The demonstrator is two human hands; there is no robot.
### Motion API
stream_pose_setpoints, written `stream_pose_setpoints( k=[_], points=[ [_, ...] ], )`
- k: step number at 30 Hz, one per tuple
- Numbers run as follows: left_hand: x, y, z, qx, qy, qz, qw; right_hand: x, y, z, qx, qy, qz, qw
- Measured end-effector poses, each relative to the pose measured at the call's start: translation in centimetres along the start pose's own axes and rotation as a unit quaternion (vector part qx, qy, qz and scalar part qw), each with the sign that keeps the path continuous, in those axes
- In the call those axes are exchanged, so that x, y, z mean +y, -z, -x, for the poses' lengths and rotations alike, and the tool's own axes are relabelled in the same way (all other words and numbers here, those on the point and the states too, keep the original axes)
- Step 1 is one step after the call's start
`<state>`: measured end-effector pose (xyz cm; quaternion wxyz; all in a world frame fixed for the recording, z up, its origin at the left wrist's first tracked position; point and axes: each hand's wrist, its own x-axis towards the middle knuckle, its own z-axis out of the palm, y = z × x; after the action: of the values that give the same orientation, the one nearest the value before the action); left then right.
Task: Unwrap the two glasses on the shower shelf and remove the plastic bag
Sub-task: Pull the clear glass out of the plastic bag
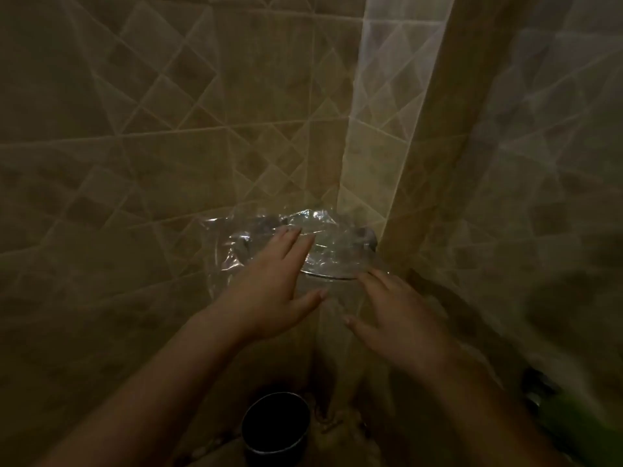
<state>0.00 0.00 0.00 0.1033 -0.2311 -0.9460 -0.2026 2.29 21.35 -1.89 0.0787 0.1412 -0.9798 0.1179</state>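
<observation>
A clear, crinkled plastic bag lies over the corner shower shelf, whose curved metal rim shows below it. Dim shapes of glasses sit under the plastic; their outlines are too blurred to separate. My left hand reaches forward with fingers spread, its fingertips touching the top of the bag. My right hand hovers just below and right of the shelf rim, fingers apart, holding nothing.
Beige tiled walls meet in the corner behind the shelf. A dark round bucket stands on the floor below my arms. A green object sits at the lower right edge. A lit strip of wall runs up from the shelf.
</observation>
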Motion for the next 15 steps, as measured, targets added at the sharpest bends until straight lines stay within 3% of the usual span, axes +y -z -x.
stream_pose_setpoints(
  k=[3, 7, 10, 15],
  points=[
    [-2.0, -1.2, -2.5, 0.001, -0.026, -0.033, 0.999, 0.9, -0.7, -2.4, 0.093, -0.024, -0.002, 0.995],
    [-3.7, -3.4, -4.1, -0.034, -0.035, -0.041, 0.998, 1.9, -1.0, -5.5, 0.072, -0.131, -0.166, 0.975],
    [-4.6, -4.5, -4.0, -0.047, -0.028, -0.024, 0.998, 2.3, -1.3, -7.5, 0.034, -0.194, -0.177, 0.964],
    [-5.7, -5.3, -3.5, -0.041, -0.031, 0.014, 0.999, 2.4, -2.5, -9.6, 0.057, -0.211, -0.330, 0.918]
  ],
)
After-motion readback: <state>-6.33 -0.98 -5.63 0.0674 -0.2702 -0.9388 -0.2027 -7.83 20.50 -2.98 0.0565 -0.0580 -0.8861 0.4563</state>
